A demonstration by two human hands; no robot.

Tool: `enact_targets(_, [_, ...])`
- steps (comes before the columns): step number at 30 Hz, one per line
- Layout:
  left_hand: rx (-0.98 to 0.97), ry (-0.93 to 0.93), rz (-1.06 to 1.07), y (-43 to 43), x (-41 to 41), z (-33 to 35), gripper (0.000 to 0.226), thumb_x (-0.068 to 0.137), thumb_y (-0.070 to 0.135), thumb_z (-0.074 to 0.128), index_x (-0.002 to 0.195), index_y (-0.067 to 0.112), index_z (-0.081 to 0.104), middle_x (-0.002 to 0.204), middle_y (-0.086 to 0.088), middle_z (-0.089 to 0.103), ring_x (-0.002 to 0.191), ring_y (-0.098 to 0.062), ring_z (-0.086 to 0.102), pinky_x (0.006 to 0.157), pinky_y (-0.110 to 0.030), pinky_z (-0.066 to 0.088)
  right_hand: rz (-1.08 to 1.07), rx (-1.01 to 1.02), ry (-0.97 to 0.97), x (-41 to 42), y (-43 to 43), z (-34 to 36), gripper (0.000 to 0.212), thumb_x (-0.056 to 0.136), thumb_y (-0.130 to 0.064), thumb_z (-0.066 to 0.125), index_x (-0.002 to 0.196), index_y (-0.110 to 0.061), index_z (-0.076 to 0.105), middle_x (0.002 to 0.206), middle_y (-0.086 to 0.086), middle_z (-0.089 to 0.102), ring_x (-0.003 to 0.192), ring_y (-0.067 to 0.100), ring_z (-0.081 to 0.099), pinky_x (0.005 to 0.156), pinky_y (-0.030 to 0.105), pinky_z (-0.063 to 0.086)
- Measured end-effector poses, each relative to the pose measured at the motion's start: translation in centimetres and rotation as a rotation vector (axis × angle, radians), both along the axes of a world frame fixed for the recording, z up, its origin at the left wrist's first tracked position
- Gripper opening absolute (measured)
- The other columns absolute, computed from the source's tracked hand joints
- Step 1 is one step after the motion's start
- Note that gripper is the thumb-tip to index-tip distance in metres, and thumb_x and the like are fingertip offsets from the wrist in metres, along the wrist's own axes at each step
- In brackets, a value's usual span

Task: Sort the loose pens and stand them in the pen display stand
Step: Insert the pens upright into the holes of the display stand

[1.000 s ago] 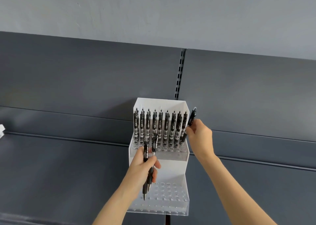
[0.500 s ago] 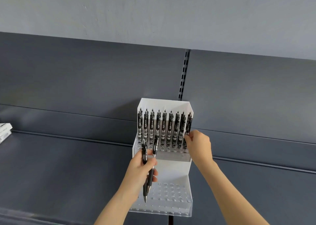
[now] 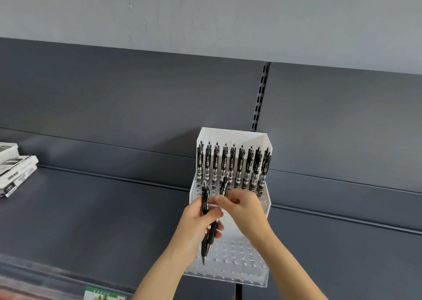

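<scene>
A white two-tier pen display stand [image 3: 233, 135] sits on the dark shelf. Its upper row holds several black pens [image 3: 241, 166] standing upright. The clear lower tier [image 3: 242, 256] has rows of holes with no pens in them. My left hand [image 3: 197, 226] grips two black pens [image 3: 205, 208] in front of the stand, tips pointing down. My right hand [image 3: 244, 210] has come across to them and pinches the top of the right-hand pen [image 3: 224, 186] of the pair.
A stack of flat white boxes [image 3: 13, 171] lies at the far left of the shelf [image 3: 91, 208]. A slotted upright [image 3: 259, 98] runs up the back panel behind the stand. A green price label [image 3: 105, 295] sits on the shelf's front edge.
My right hand let go of the pen it stood in the rightmost slot of the upper row, then moved left to the pens in my left hand. The view shifted slightly left.
</scene>
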State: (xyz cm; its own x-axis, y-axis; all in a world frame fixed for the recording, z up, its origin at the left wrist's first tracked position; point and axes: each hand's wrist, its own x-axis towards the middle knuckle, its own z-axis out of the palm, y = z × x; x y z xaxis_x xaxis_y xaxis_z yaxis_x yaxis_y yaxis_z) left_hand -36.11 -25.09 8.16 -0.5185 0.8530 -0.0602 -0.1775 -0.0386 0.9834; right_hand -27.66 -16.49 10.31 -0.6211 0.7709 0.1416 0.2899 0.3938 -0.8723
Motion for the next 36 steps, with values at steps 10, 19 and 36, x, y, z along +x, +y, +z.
enact_targets(10, [-0.236, 0.165, 0.149, -2.2, -4.2, -0.7, 0.013, 0.098, 0.033, 0.04, 0.096, 0.021, 0.044, 0.053, 0.005, 0.028, 0.04, -0.007, 0.018, 0.039, -0.021, 0.014, -0.088, -0.047, 0.075, -2.0, 1.1, 1.5, 0.023, 0.095, -0.017, 0.048, 0.074, -0.009, 0.051, 0.07, 0.009, 0.064, 0.055, 0.012, 0.06, 0.054, 0.027, 0.05])
enact_targets(19, [-0.15, 0.237, 0.184, -3.6, -5.2, -1.2, 0.015, 0.095, 0.0, 0.031, 0.087, 0.011, 0.038, 0.074, -0.007, 0.049, 0.054, -0.013, 0.038, 0.055, -0.028, 0.038, -0.143, 0.301, 0.075, -5.6, 1.4, 4.1, 0.01, 0.094, -0.011, 0.049, 0.095, -0.001, 0.052, 0.082, 0.006, 0.059, 0.07, 0.019, 0.054, 0.059, 0.024, 0.045])
enact_targets(36, [-0.224, 0.183, 0.133, -4.2, -5.8, -1.6, 0.007, 0.098, 0.014, 0.03, 0.093, 0.011, 0.034, 0.066, -0.006, 0.043, 0.045, -0.01, 0.027, 0.045, -0.021, 0.027, -0.138, 0.401, -0.25, -8.3, 1.5, 0.1, 0.023, 0.095, -0.025, 0.049, 0.103, -0.005, 0.057, 0.096, 0.012, 0.068, 0.088, 0.029, 0.063, 0.075, 0.035, 0.052])
